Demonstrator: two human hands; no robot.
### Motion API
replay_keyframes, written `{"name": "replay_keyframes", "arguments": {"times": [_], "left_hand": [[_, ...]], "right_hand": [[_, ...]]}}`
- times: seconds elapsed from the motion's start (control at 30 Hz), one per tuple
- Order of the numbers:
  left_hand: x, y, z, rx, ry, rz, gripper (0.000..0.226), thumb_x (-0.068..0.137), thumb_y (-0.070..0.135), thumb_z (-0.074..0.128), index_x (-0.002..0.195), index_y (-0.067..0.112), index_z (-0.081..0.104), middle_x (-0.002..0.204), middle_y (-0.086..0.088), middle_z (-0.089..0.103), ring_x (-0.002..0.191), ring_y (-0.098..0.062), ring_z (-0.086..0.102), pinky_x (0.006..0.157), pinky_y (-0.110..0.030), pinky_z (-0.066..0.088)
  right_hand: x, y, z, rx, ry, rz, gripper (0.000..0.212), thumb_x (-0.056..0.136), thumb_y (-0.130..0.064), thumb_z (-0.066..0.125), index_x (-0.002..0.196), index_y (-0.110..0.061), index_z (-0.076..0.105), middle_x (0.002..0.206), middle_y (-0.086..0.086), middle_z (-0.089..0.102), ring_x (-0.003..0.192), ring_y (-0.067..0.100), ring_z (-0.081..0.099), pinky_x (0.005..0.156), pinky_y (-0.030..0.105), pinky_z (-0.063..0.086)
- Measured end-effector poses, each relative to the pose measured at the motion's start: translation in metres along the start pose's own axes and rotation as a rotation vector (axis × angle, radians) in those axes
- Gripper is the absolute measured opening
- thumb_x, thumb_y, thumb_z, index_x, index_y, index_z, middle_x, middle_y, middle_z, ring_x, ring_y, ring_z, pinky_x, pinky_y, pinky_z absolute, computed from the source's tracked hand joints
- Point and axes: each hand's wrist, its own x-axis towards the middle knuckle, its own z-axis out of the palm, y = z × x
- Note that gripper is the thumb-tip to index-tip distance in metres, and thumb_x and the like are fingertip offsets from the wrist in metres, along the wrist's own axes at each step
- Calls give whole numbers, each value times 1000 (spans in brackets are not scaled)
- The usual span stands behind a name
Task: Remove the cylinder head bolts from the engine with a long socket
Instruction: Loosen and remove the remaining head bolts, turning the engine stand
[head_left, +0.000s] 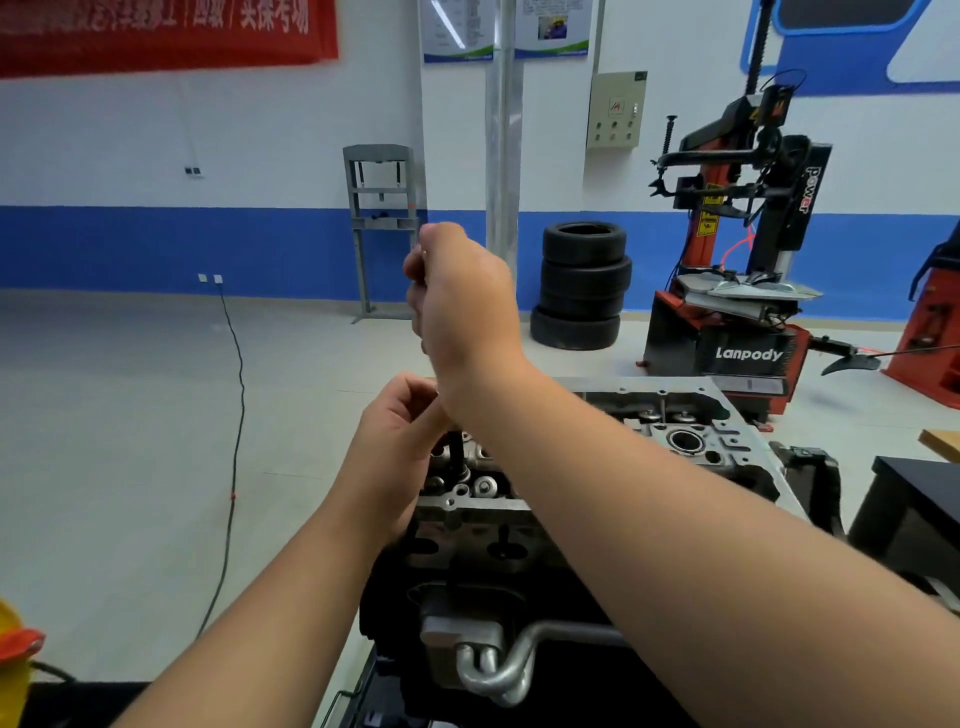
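The engine's grey cylinder head sits in front of me, with valve springs and bolt holes showing. A dark long socket stands upright in the head's left end. My left hand curls around the socket's upper part. Higher up, my right hand grips the tool's handle, which is mostly hidden behind its fingers. My right forearm crosses over the middle of the head and hides it. No loose bolt shows.
A metal pipe fitting juts from the engine's near side. A black table stands at the right. Behind are stacked tyres, a red tyre changer, a grey press frame and a black cable on the floor.
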Motion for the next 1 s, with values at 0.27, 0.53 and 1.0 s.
{"name": "replay_keyframes", "arguments": {"times": [0.27,0.53,1.0], "left_hand": [[1,-4,-2,26,-66,-43,31,91,55,59,85,31,78,88,-2,74,84,-16,70,85,-38,49],[-2,5,5,-3,19,1,53,68,50,79,101,10,69,89,-19,66,84,-26,56,78,-48,41],[2,-1,3,1,17,-24,32,73,55,76,86,26,74,84,-5,70,81,-24,61,81,-46,47]], "right_hand": [[13,-8,-21,120,-352,179,36,98,-32,53,65,-19,46,52,-5,32,47,14,24,51,30,23],[-1,-5,-3,-52,-60,-22,31,99,-20,46,70,-12,53,51,-8,42,45,6,36,50,27,32],[2,-8,-10,-42,-44,43,23,100,-27,51,83,-12,50,64,5,42,57,20,36,59,35,32]]}}
